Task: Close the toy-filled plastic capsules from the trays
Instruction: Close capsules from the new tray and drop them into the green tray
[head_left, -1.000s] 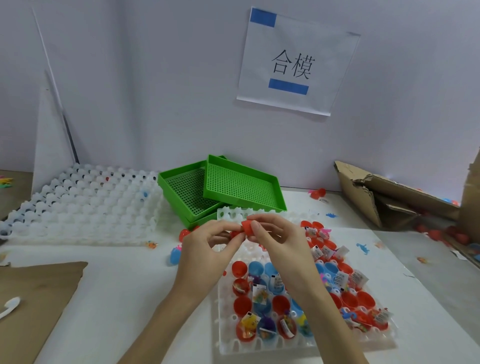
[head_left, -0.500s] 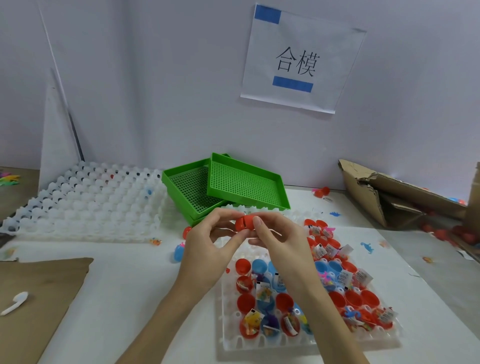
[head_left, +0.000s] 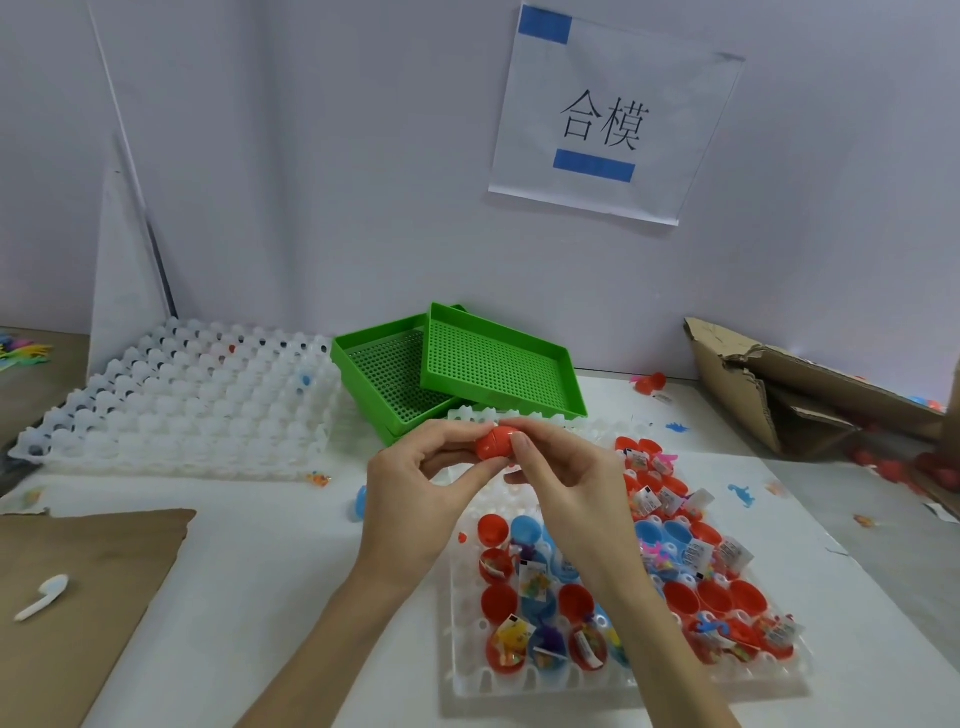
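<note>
Head camera looks down on a white table (head_left: 249, 571) where both hands meet above the far end of a clear tray (head_left: 613, 680). Between them is a red capsule (head_left: 493, 444), held in the air over the tray. The left hand (head_left: 415, 499) pinches its left end between thumb and fingertips; the right hand (head_left: 566, 488) grips its right end, thumb on the near side and fingers curled over the top. A seam runs round the capsule's middle, and the two halves look joined, though whether they are fully snapped together cannot be told.

The tray under the hands holds open red and blue capsule halves (head_left: 675, 582), many with small toys and folded paper slips inside. Its far rows, near the hands, show bare white cups. Just left of the tray a blue capsule (head_left: 359, 503) lies on the table.

Behind the hands sit two stacked green mesh trays (head_left: 467, 369), the upper one askew. To the left lies a stack of white capsule trays (head_left: 182, 405). A torn cardboard box (head_left: 789, 395) sits at the right, a brown cardboard sheet (head_left: 78, 597) at the near left with a white plastic spoon (head_left: 44, 596) on it. A paper sign (head_left: 608, 114) with blue tape hangs on the wall.
</note>
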